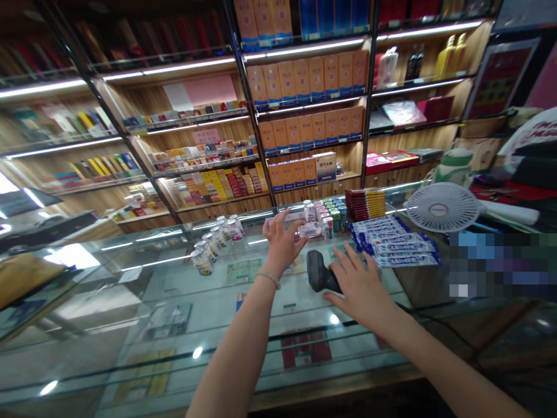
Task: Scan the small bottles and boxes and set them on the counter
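I see the glass tabletop point(209, 313) run from its near edge, beneath both forearms, back toward the shelves, with room to move left of the left forearm, out to a line of white cans point(202, 262). On the other side, room tightens: blue-and-white packets point(404, 258) and a white fan point(437, 207) lie beyond the right hand point(359, 281). That hand is spread, its palm over the handle of a black barcode scanner point(317, 271), whose head sits to the left and whose long axis slants down to the right. My left hand point(282, 244) is curled at a clear bottle point(311, 230); I can't tell whether it grips it. The bottle lies roughly left to right, just before the pink and green cans point(336, 219). The packets' lettering is too blurred for me to read; a white shelf box point(325, 168) carries dark Chinese characters.
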### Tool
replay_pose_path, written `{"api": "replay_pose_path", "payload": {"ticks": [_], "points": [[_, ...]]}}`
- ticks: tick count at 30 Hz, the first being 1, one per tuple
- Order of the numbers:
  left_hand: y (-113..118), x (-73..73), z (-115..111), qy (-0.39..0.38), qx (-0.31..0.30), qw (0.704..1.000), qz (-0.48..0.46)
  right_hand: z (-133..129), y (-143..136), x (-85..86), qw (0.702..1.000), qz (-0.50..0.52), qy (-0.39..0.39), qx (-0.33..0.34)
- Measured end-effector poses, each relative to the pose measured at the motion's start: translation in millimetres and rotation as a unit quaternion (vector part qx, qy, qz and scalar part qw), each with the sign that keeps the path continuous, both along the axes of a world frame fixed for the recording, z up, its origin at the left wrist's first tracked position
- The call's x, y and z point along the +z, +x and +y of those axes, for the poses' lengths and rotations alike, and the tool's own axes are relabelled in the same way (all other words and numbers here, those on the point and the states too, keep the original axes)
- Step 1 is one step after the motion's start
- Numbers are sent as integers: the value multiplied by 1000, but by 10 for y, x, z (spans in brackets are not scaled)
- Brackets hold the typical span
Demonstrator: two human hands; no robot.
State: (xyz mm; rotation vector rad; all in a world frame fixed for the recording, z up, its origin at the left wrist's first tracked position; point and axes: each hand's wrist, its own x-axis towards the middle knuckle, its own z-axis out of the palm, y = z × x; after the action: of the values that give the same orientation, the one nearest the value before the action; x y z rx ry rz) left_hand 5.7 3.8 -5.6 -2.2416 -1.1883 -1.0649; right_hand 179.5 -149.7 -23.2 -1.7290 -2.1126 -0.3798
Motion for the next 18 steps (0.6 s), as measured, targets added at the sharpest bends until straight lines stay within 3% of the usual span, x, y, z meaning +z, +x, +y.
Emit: {"api": "replay_pose_path", "payload": {"ticks": [9,14,18], "points": [[-15,14,-13,-5,-2,1000,-10,44,17,-46,998,32,42,15],[-12,26,-34,-4,7,1000,-26,-16,119,79,988,153,5,20],[-6,33,-46,4,14,999,-43,-63,251,254,960,272,-53,31]]}}
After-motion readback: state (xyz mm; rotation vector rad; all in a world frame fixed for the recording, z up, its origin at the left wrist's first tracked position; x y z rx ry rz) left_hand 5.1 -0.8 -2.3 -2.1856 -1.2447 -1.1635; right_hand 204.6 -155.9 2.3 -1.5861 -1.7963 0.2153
